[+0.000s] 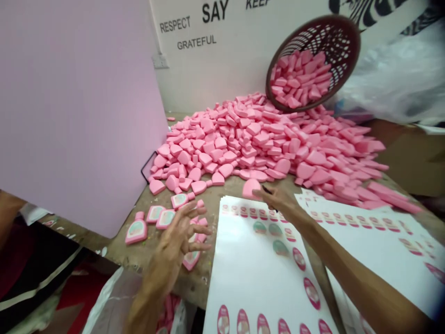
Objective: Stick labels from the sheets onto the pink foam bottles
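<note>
My right hand (276, 198) is closed around a thin dark tool (267, 189), mostly hidden by the fingers. Its fingertips meet the edge of a plain pink bottle-shaped piece (251, 189) at the top of a white sticker sheet (239, 264); whether they grip it I cannot tell. Spread fingers and no held object show on my left hand (179, 234), above several pink bottle-shaped pieces with labels. One labelled piece (136, 229) lies left of that hand, and another (190, 260) is partly under its fingers. The sheet carries pink and green printed stickers, with bare white areas between.
A large heap of plain pink pieces (239, 134) covers the table's back. A tipped brown basket (354, 46) spills more. Further sticker sheets (375, 246) lie at right. A pale pink board (76, 106) stands at left. Below the table edge, a bag (111, 297) stands near pink pieces.
</note>
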### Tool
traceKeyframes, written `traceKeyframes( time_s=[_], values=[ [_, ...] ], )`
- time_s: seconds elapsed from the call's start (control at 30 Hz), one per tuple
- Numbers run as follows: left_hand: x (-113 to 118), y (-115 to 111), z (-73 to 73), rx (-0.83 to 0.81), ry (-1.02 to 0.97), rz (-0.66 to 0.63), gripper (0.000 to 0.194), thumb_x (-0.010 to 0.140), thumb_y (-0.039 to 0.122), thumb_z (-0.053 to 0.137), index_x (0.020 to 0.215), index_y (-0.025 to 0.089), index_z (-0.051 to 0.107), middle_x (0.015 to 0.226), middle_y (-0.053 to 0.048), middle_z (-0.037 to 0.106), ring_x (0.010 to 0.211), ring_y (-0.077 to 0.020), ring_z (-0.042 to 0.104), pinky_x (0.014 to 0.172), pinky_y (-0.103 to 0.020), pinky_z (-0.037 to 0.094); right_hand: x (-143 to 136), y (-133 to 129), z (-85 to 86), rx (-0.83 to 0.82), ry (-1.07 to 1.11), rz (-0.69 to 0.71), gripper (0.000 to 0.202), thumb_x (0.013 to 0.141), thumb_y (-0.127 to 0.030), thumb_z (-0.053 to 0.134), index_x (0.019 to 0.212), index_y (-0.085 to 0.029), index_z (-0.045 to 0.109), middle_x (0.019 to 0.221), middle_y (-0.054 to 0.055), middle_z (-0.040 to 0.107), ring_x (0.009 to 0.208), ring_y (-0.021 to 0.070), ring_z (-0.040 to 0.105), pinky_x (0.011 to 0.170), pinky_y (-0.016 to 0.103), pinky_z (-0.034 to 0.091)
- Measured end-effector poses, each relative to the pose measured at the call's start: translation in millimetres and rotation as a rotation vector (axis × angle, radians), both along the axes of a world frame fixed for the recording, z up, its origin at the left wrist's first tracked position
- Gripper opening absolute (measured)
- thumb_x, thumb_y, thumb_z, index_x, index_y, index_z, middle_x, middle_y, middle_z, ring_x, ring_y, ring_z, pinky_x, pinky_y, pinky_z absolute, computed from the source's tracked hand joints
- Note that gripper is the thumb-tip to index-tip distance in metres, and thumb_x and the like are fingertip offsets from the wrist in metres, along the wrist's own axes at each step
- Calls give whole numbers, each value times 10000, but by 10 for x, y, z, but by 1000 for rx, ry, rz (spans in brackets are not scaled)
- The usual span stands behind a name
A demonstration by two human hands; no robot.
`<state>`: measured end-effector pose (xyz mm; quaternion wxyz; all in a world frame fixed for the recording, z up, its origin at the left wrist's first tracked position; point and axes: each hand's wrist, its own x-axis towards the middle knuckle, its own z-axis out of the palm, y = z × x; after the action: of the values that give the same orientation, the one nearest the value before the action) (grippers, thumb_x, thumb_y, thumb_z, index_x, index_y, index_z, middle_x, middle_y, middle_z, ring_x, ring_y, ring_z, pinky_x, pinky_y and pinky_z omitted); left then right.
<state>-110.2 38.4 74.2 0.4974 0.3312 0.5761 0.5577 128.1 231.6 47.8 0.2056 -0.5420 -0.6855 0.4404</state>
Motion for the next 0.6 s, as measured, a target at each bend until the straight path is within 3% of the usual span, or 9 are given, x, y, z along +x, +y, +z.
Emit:
traceKeyframes(
  time_s=[0.13,0.27,0.33,0.43,0.5,0.6],
  values=[
    [529,74,-288,-80,-112,-189,474,793,490,603,1139,167,583,1202,-130,591,1046,-243,601,857,-364,524,210,-737,1,-301,134,184,429,758,-576,578,650,-190,426,537,-65,382,500,75,347,487,232,259],
    [1065,87,-464,-42,-333,-350,466,823,466,587,1113,102,601,1105,-164,643,1007,-254,622,871,-384,515,269,-1312,-38,-276,244,246,383,790,-537,574,697,-187,448,627,-47,435,580,90,398,540,233,315],
    [1168,85,-466,-56,-342,-306,460,814,472,596,1059,83,611,1075,-175,651,942,-252,645,814,-379,539,372,-1400,-65,-144,208,198,343,842,-526,503,774,-190,488,722,-17,506,660,119,462,610,256,372],
    [1183,119,-434,-63,-182,-225,431,810,486,593,1001,100,597,997,-148,664,789,-208,669,750,-357,554,657,-1326,-170,74,42,-31,325,924,-489,328,890,-210,492,804,20,568,733,163,523,698,312,411],
    [1204,170,-425,-83,-69,-223,434,808,517,574,957,110,580,888,-115,667,675,-176,656,693,-339,557,851,-1229,-280,173,-93,-160,292,926,-464,320,869,-225,478,773,16,583,702,173,535,693,328,409],
    [1338,257,-450,-107,-9,-260,454,781,552,585,904,116,565,815,-87,646,598,-154,629,618,-309,550,997,-1124,-443,337,-219,-115,202,903,-387,401,829,-222,493,769,12,611,712,178,551,725,337,388]
  ],
)
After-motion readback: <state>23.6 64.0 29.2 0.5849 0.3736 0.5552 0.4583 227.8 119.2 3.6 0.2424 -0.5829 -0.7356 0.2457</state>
